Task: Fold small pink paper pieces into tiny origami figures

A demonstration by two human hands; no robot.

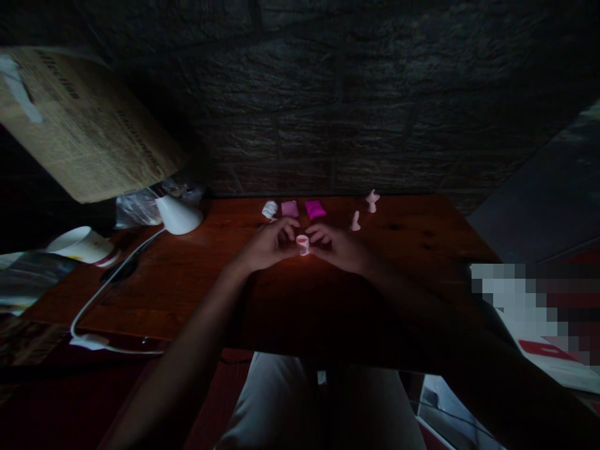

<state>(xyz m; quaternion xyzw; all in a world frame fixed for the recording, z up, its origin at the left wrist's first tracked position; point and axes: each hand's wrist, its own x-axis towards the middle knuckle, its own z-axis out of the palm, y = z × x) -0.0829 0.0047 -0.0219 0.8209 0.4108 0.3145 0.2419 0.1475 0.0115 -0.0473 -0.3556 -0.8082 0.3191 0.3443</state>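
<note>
A small pale pink piece (304,248), cup-shaped with a darker pink top, stands between my two hands at the middle of the wooden table; it looks like modelling clay. My left hand (272,245) touches its left side with the thumb, fingers curled above. From the other side, my right hand (340,248) holds it by the thumb and bent fingers. Just beyond the hands lie a white lump (269,209), a dusty pink block (289,209) and a bright magenta block (315,209). Two little pale pink shaped pieces, one forked (372,201) and one upright (355,221), stand to the right.
A lamp with a printed shade (94,125) and white base (180,215) stands at the left, its white cable (89,303) hanging past the table edge. A paper cup (84,245) lies near it. A dark stone-patterned wall (328,106) rises behind the table (187,281).
</note>
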